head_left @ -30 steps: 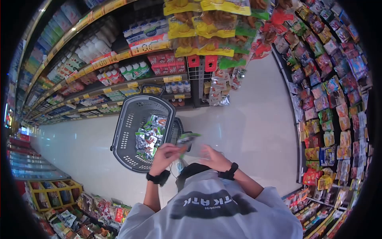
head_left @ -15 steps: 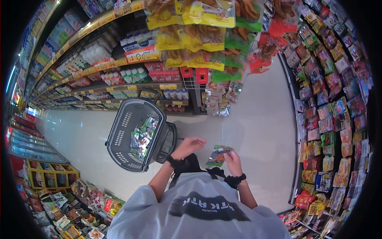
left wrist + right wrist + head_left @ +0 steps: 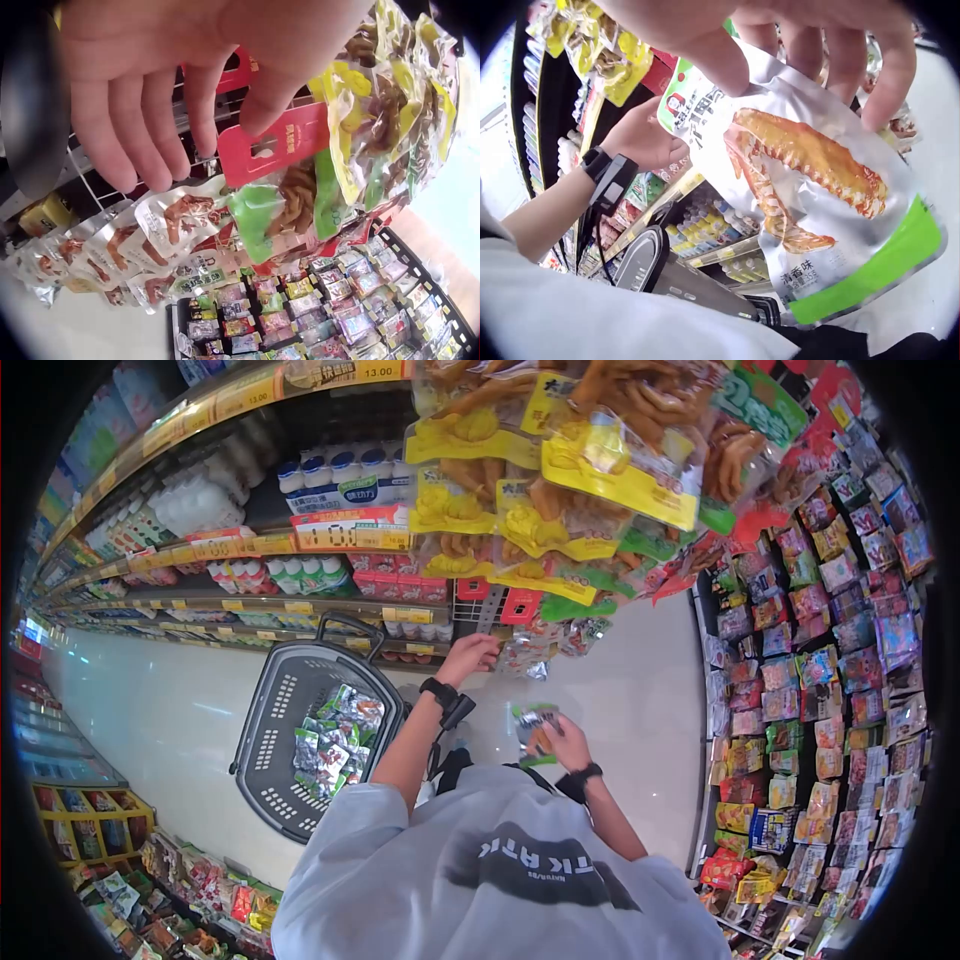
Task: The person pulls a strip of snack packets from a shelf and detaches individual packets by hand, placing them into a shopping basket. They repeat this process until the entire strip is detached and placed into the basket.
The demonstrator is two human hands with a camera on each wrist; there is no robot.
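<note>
My right hand pinches a silver snack packet with green ends and a picture of a browned chicken wing. Its thumb lies on the printed front, the fingers behind. Stretched forward, my left hand is at the hanging rack by the shelf end. In the left wrist view its fingers are loosely bent and hold nothing; the thumb overlaps a red hang tag. Silver packets with meat pictures hang just beyond the fingertips. At left, the grey shopping basket contains several silver-green packets.
Large yellow-labelled packets hang high in front, above the left hand. Shelves of bottled drinks run along the left. A tall display of snack bags lines the right side. Pale floor lies between.
The packet passed from my left hand to my right, which holds it away from the basket. My left hand has then reached forward to the rack. The head view has shifted closer to the hanging packets.
</note>
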